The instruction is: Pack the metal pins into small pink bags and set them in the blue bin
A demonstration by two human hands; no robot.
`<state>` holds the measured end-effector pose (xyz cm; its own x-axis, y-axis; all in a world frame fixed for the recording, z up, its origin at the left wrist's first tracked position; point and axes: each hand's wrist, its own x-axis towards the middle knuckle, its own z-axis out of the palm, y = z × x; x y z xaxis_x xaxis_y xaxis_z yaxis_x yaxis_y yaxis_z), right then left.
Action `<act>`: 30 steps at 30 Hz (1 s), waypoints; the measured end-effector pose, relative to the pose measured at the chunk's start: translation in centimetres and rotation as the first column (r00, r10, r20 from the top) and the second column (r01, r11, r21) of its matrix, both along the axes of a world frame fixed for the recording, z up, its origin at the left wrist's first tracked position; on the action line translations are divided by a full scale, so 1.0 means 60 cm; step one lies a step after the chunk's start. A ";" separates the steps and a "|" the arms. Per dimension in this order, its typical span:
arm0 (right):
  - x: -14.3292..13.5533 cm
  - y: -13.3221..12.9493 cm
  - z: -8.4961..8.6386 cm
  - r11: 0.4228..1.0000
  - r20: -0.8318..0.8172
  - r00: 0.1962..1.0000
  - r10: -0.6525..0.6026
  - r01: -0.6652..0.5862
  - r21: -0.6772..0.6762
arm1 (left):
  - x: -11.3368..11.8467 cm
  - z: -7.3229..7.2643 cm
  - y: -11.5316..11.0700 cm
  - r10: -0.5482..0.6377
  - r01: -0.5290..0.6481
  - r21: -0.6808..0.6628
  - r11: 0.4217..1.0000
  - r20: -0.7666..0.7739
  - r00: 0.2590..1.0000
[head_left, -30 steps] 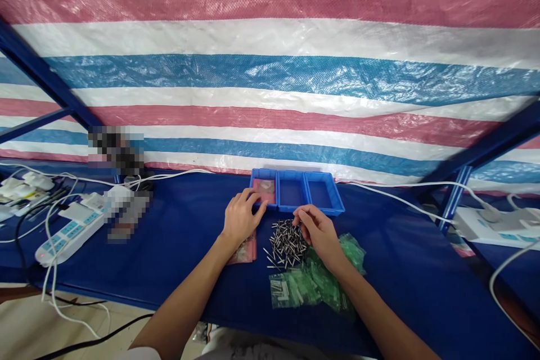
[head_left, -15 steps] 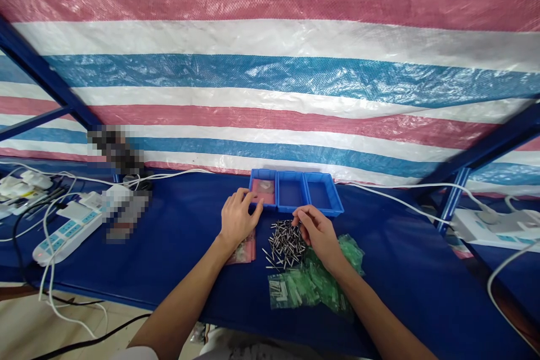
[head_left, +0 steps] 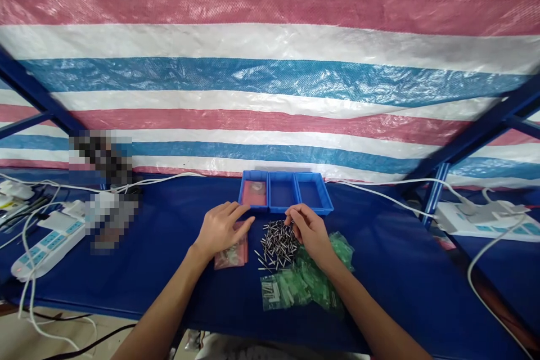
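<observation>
My left hand (head_left: 221, 228) is over the top of a stack of pink bags (head_left: 233, 256), with thumb and fingers apart and nothing between them. Fingertips of my right hand (head_left: 306, 228) are pinched together at the upper right of a pile of small metal pins (head_left: 278, 244); what they hold, if anything, is too small to make out. Green plastic bags (head_left: 295, 287) lie below the pins and partly under my right wrist. Behind the pile stand three joined blue bins (head_left: 283, 191); the left one holds a flat pink bag (head_left: 255, 193).
White power strips lie at the left (head_left: 48, 247) and right (head_left: 485, 219) of the blue table (head_left: 400, 287), with loose white cables. Blue metal posts (head_left: 436, 188) rise near a striped sheet (head_left: 270, 124) behind.
My left hand has drawn back from the left bin towards the pink bag stack. My right hand stays pinched by the pins. The whole view has shifted slightly.
</observation>
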<state>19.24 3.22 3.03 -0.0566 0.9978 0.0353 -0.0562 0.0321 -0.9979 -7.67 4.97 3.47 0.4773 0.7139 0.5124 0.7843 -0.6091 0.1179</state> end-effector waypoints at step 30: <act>0.002 -0.005 -0.011 0.999 0.070 0.997 0.042 -0.044 0.026 | -0.034 0.005 -0.107 -0.168 0.143 -0.154 0.978 -0.167 0.972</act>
<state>19.34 2.92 2.38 -0.1029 0.9930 0.0576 0.0110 0.0590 -0.9982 -9.69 -1.47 3.77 0.6625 0.6822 0.3093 0.6975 -0.7124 0.0774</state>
